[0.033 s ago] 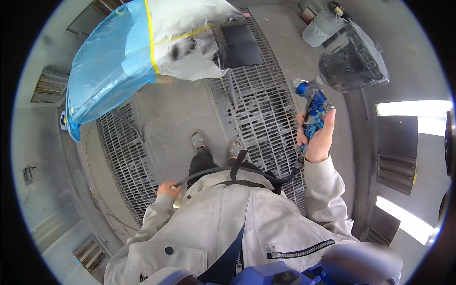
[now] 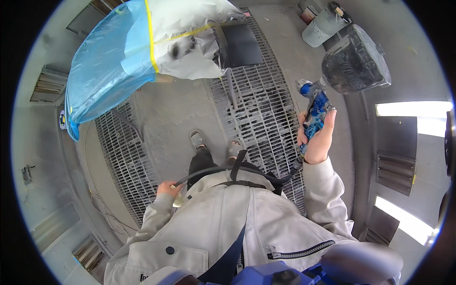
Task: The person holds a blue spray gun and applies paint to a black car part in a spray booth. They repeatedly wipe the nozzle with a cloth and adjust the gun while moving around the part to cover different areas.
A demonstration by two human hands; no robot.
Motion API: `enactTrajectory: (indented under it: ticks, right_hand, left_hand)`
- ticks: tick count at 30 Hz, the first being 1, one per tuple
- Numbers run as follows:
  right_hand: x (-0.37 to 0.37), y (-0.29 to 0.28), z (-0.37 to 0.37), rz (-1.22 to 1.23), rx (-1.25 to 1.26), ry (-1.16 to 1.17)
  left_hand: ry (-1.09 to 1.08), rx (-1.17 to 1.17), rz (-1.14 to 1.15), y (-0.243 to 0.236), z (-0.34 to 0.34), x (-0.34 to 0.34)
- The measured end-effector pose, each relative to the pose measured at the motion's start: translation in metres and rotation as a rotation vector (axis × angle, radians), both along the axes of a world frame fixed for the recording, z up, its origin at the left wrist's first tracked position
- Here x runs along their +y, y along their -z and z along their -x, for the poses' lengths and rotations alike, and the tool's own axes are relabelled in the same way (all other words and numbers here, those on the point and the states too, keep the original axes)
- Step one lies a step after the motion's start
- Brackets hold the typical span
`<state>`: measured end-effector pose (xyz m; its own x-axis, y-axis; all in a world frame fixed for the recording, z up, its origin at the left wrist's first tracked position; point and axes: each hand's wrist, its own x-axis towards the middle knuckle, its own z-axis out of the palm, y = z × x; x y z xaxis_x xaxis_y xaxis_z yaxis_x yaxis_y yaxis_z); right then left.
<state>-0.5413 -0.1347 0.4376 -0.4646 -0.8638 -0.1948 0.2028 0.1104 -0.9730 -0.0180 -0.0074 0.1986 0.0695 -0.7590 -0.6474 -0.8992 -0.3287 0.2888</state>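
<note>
My right hand (image 2: 319,145) is closed around a blue, paint-smeared spray gun (image 2: 314,111), held out to the right with a large grey-stained cup (image 2: 355,61) on it. A dark hose (image 2: 289,178) runs from the gun's handle across my waist. My left hand (image 2: 168,187) is closed on that hose at the lower left. Ahead, a large piece draped in blue plastic (image 2: 107,61) and white masking paper (image 2: 175,54) with yellow tape carries a dark exposed panel (image 2: 240,45) at its right end.
Metal floor gratings (image 2: 259,137) flank a concrete strip (image 2: 166,114) under my feet. A grey bucket (image 2: 317,33) and other containers stand by the upper right wall. A thin looped hose (image 2: 107,213) lies at lower left. Lit wall panels (image 2: 411,108) line the right side.
The spray gun, its cup and my right hand have shifted very slightly right and down.
</note>
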Motion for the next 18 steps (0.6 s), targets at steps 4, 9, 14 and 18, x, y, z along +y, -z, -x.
enactTrajectory:
  ticks: [4,9,14,18]
  right_hand:
    - [0.002,0.012,-0.020,-0.036,0.054,-0.010]
    - [0.003,0.027,-0.040,-0.034,-0.153,-0.391]
    - [-0.002,0.046,-0.037,-0.055,-0.156,-0.414]
    - [0.007,0.053,-0.029,0.012,0.030,-0.169]
  left_hand:
    - [-0.070,0.016,0.015,0.014,0.002,0.004]
    - [-0.084,-0.013,-0.091,0.026,-0.007,0.024]
    - [-0.111,-0.019,-0.100,0.043,-0.011,0.040]
    - [-0.139,-0.057,-0.062,0.061,-0.013,0.040]
